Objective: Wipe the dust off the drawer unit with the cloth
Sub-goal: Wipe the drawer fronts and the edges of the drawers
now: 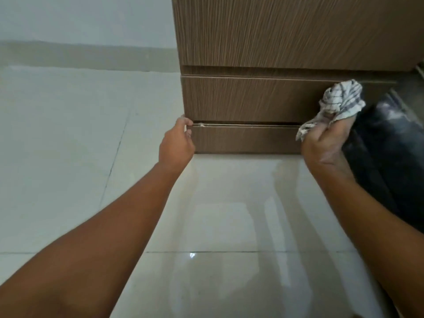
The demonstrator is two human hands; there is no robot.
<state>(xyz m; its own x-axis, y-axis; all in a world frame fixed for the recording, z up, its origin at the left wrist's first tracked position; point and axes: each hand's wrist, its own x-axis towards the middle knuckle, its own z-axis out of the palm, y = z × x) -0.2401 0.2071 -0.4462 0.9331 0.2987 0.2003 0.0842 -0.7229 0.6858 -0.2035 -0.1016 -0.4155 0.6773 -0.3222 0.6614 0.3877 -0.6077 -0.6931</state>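
A brown wood-grain drawer unit [263, 42] stands on the floor ahead of me, with three drawer fronts visible. My left hand [177, 143] pinches the top left corner of the lowest drawer front [247, 140], at the gap under the middle drawer [252, 99]. My right hand [325, 145] is closed around a crumpled white cloth with grey checks [339, 102]. The cloth sticks up from my fist and rests against the right part of the middle drawer front.
Glossy pale floor tiles [229, 214] spread in front of the unit and to its left, up to a light wall [80, 19]. A dark, shiny object [390, 145] stands just right of my right hand, against the unit's right side.
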